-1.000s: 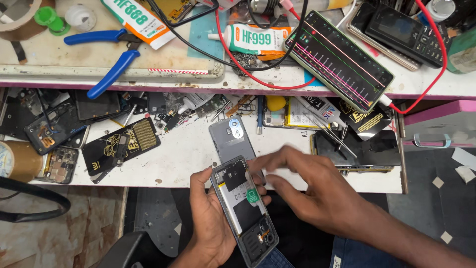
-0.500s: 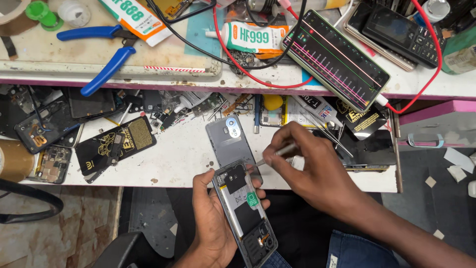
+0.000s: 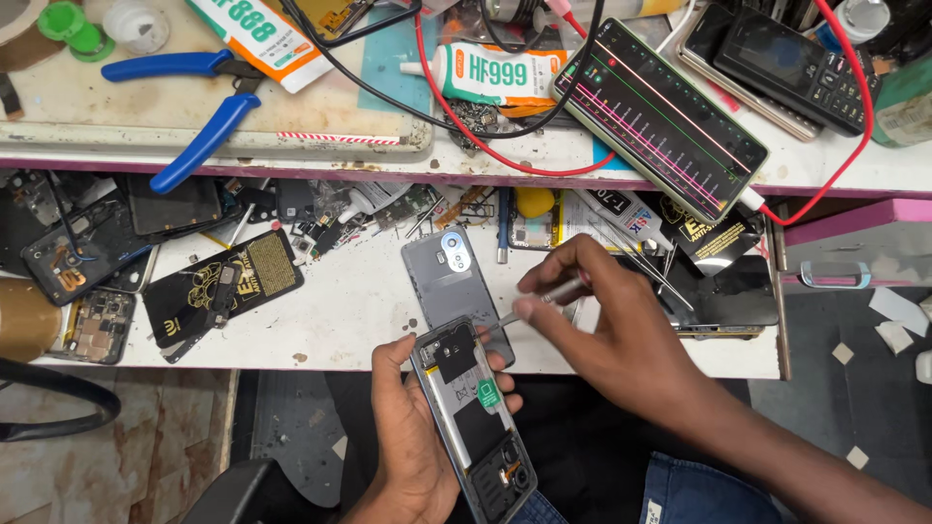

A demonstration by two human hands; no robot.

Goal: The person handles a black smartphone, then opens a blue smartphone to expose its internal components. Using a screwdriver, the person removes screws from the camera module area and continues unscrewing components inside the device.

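Your left hand [image 3: 413, 446] grips the opened phone [image 3: 476, 412]; your right hand [image 3: 607, 330] pinches tweezers [image 3: 544, 296] at its top, over the table [image 3: 359, 311].

Blue-handled pliers [image 3: 199, 112] are lying on the upper shelf beside a white glue tube [image 3: 490, 73]. A red wire [image 3: 505, 155] is looping towards a lit phone [image 3: 665, 116]. A grey back cover [image 3: 454, 281] is resting on the bench [image 3: 340, 311].

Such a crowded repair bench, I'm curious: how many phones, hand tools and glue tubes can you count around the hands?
Phones, whole or opened: 4 (opened phone in left hand, lit smartphone, keypad phone, dismantled one)
Hand tools: 2 (blue pliers, tweezers in right hand)
Glue tubes: 2 (one, another)
Total: 8
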